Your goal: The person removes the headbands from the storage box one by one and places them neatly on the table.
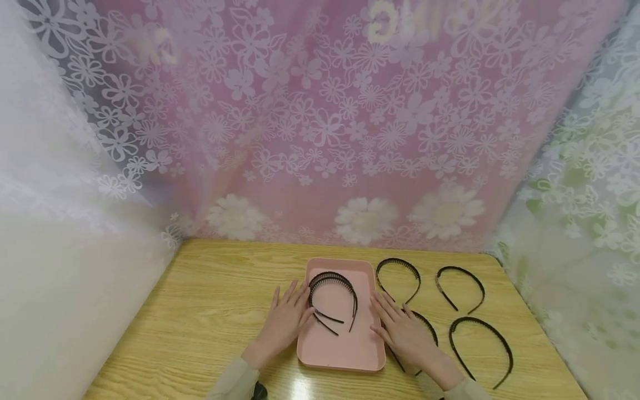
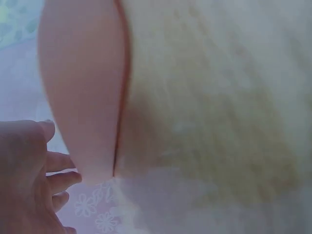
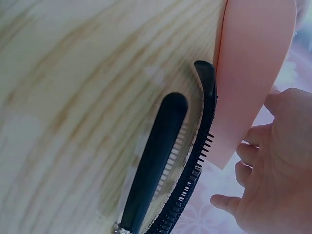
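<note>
A pink rectangular tray [image 1: 345, 355] lies on the table with two black toothed headbands [image 1: 332, 276] inside, one overlapping the other. My left hand [image 1: 285, 316] rests at the tray's left side, fingers extended along the rim. On the opposite side my right hand [image 1: 407, 333] touches the right rim with its fingers straight. Under and beside that hand is another black headband [image 1: 429, 326], partly covered by it. In the right wrist view, a headband's dark toothed band [image 3: 181, 195] lies close along the tray wall [image 3: 253, 63], near the right hand [image 3: 275, 156].
Three more black headbands lie right of the tray: one at the back [image 1: 398, 260], one at the far right [image 1: 462, 269] and one nearer the front [image 1: 500, 339]. The wooden table [image 1: 215, 311] meets a pink flowered curtain [image 1: 300, 166] behind, with pale curtains on both sides.
</note>
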Demonstrator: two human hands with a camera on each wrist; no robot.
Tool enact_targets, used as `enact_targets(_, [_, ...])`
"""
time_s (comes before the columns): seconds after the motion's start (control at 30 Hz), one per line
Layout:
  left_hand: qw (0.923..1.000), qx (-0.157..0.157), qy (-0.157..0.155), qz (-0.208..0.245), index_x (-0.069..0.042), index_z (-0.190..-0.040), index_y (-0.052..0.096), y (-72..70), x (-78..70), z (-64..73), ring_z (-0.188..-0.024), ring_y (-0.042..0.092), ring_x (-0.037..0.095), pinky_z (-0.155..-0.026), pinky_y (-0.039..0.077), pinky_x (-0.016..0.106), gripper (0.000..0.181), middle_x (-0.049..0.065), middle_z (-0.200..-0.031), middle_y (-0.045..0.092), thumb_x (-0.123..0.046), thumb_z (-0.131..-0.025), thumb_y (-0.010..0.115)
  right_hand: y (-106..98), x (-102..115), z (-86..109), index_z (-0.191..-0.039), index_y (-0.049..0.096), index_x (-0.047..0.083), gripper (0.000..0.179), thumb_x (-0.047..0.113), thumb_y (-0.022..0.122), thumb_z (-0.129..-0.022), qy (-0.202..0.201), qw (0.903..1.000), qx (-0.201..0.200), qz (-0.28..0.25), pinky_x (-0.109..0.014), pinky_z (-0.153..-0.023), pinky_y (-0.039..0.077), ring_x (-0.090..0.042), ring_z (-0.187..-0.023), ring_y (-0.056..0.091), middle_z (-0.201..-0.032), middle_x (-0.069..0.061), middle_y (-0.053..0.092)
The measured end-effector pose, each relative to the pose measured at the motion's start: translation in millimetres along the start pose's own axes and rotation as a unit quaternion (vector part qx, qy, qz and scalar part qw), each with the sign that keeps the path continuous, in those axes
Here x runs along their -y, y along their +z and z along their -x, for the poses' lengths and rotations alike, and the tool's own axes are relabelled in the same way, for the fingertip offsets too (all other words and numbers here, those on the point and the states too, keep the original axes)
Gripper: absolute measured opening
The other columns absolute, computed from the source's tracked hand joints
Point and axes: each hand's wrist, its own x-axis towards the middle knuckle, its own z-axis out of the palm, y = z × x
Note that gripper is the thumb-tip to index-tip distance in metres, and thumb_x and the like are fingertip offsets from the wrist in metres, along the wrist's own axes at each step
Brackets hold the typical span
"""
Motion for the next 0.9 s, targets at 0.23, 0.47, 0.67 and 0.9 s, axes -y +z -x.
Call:
enact_targets(0.23, [0.9986,-0.02,0.03,0.038,-0.003,-0.137,0.063,-13.6,5.2,-26.5,-0.141,0.044,0.041,-0.112,0.032,0.067,0.039,0.018,-0.144,0.057,-0.022,-0.103,0.059,9.7,-7.0,0.0,-0.154,0.044,0.006,0.065,0.042,0.059,-0.101,-0.018,0.9991,-0.039,0.0,-0.065,-0.107,0.039,-0.035,-0.144,0.041,-0.158,-0.013,0.043])
enact_targets(0.47, [0.9938,-0.01,0.064,0.09,-0.006,-0.136,0.064,-32.2,9.6,-59.0,-0.116,0.065,0.034,-0.097,0.053,0.049,0.034,0.017,-0.129,0.067,-0.017,-0.105,0.057,14.0,-10.9,0.8,-0.157,0.039,0.011,0.067,0.045,0.055,-0.103,-0.025,0.9987,-0.045,0.003,-0.064,-0.107,0.04,-0.033,-0.146,0.038,-0.16,-0.011,0.04])
enact_targets(0.67, [0.9837,0.045,0.04,0.17,-0.011,-0.136,0.063,-38.1,11.2,-80.9,-0.08,0.068,0.02,-0.07,0.054,0.036,0.032,0.008,-0.109,0.073,-0.017,-0.106,0.055,7.4,-6.9,0.0,-0.157,0.039,0.009,0.066,0.044,0.054,-0.103,-0.029,0.9989,-0.034,0.014,-0.065,-0.107,0.04,-0.034,-0.145,0.04,-0.159,-0.014,0.041])
enact_targets(0.9, [0.9658,0.097,0.01,0.24,-0.004,-0.131,0.068,-37.7,10.8,-100.0,-0.11,0.068,0.029,-0.091,0.057,0.043,0.029,0.012,-0.125,0.071,-0.011,-0.105,0.056,2.5,-3.0,-0.5,-0.157,0.038,0.008,0.065,0.043,0.053,-0.105,-0.008,0.9999,0.007,0.013,-0.064,-0.11,0.036,-0.032,-0.149,0.034,-0.163,-0.01,0.034])
